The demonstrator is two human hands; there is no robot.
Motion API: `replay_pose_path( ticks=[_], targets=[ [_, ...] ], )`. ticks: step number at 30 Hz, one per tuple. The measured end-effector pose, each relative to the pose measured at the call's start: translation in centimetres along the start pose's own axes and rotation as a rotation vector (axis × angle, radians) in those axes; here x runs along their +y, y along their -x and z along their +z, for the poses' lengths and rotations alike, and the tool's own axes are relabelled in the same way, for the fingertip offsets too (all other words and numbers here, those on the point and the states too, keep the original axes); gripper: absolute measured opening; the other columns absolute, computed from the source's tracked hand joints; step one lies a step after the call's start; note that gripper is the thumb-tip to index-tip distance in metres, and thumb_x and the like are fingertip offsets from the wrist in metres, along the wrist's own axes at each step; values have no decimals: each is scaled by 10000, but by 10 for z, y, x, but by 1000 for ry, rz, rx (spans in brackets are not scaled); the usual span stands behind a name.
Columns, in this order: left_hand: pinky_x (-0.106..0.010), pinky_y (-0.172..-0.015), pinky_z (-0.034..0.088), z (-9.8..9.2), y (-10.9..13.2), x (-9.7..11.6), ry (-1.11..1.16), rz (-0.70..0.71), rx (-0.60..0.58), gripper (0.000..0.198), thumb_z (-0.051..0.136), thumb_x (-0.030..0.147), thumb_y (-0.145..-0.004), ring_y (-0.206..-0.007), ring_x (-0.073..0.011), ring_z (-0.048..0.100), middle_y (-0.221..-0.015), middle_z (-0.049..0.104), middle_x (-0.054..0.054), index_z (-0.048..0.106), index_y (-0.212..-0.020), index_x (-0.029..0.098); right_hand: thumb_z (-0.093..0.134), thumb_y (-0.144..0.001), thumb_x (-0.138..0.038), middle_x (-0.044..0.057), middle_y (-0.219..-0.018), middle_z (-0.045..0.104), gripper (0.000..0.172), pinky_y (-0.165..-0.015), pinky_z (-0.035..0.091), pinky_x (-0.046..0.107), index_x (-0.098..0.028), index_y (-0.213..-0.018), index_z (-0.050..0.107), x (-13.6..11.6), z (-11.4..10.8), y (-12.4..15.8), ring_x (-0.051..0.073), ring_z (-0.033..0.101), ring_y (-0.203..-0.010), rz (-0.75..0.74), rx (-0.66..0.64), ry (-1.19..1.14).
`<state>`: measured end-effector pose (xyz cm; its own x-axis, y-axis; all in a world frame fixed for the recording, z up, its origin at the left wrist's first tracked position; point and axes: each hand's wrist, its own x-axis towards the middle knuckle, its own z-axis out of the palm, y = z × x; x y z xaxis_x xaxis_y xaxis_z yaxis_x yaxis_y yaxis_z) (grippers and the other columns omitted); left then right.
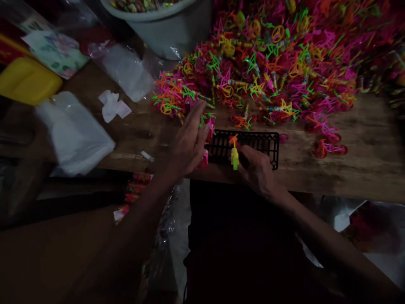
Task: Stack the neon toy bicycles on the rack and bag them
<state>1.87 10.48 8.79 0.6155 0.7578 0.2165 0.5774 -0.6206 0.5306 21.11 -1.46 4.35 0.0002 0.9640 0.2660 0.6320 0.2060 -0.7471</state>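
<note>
Steadying the yellow toy [234,158] at the black rack [253,134] is best done by the pinching right hand [257,166]; the left hand [190,143] is loosely extended, any hold unclear.

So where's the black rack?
In the head view, the black rack lies right of centre on the table, below the toy pile, partly hidden by the right hand.

On the table [357,171] I'm watching, a rack [275,151] lies by the near edge, the left hand [190,145] at its left end, the right hand [257,166] over its right half. Behind it spreads a heap of toys [262,80]; a bucket [171,31] stands behind, leftward. Plastic bags [84,135] lie farther left.
</note>
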Motion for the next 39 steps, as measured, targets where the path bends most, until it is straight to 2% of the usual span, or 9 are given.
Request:
replay_pose_path(
  ticks=[6, 10, 13, 16, 21, 27, 34, 36, 39],
  targets=[
    [-453, -1351, 243, 1, 2, -1, 36, 0, 22, 501, 274, 458, -1112, -1610, -191, 299, -1725, 344, -22, 322, -1596, 336, 540, -994, -195, 48, -881, 757, 231, -822, 467, 317, -199, -1001, 772, -15, 35, -17, 200, 639, -851, 121, -22, -44],
    [-449, -1344, 251, 3, 3, 2, 32, 22, 55, 493, 272, 417, -1117, -1605, -207, 314, -1703, 380, -91, 348, -1577, 254, 533, -992, -209, 36, -787, 715, 234, -832, 455, 325, -193, -875, 735, -9, 43, -17, 192, 603, -800, 96, 14, -30],
    [-410, -1335, 264, 5, 4, 0, 25, 23, 75, 490, 273, 386, -1120, -1595, -188, 332, -1685, 399, -139, 366, -1559, 188, 504, -986, -220, 17, -724, 665, 267, -835, 467, 322, -211, -762, 648, -4, 45, -13, 179, 572, -747, 39, 65, -6],
    [-401, -1325, 285, 7, 4, -2, 24, 21, 81, 490, 258, 403, -1123, -1593, -177, 335, -1684, 409, -118, 372, -1556, 202, 479, -987, -230, 29, -741, 683, 273, -853, 485, 336, -214, -772, 645, -4, 47, -14, 181, 575, -728, -7, 75, 24],
    [-420, -1332, 266, 9, 2, -1, 73, -17, 90, 515, 268, 481, -1113, -1592, -216, 343, -1676, 428, -73, 412, -1548, 244, 521, -957, -195, 58, -913, 771, 215, -916, 506, 352, -200, -897, 728, -6, 52, -22, 196, 659, -828, 96, 88, 10],
    [-424, -1336, 272, 10, 1, -2, 85, -23, 116, 502, 312, 369, -1072, -1585, -190, 358, -1659, 462, -23, 440, -1550, 282, 654, -952, -363, 18, -795, 708, 214, -708, 498, 313, -210, -806, 690, 8, 47, -14, 176, 640, -733, 60, 308, -342],
    [-401, -1345, 276, 5, 1, 12, 83, -97, 90, 523, 306, 335, -1048, -1592, -147, 333, -1669, 438, 39, 430, -1556, 331, 591, -970, -240, 0, -717, 684, 219, -679, 459, 300, -215, -760, 650, 8, 46, -14, 153, 586, -688, -105, 179, -174],
    [-412, -1345, 273, 3, 1, 14, 77, -111, 77, 519, 308, 334, -1048, -1595, -150, 327, -1673, 432, 45, 429, -1553, 343, 598, -967, -246, 5, -743, 705, 212, -693, 468, 302, -213, -765, 652, 6, 46, -16, 152, 595, -691, -97, 174, -173],
    [-368, -1339, 273, 2, 1, 14, 82, -103, 80, 526, 312, 339, -1050, -1589, -143, 339, -1683, 422, -29, 433, -1553, 246, 601, -982, -307, 9, -779, 725, 216, -683, 475, 307, -215, -804, 682, 4, 45, -18, 158, 614, -694, -21, 184, -228]
  ],
)
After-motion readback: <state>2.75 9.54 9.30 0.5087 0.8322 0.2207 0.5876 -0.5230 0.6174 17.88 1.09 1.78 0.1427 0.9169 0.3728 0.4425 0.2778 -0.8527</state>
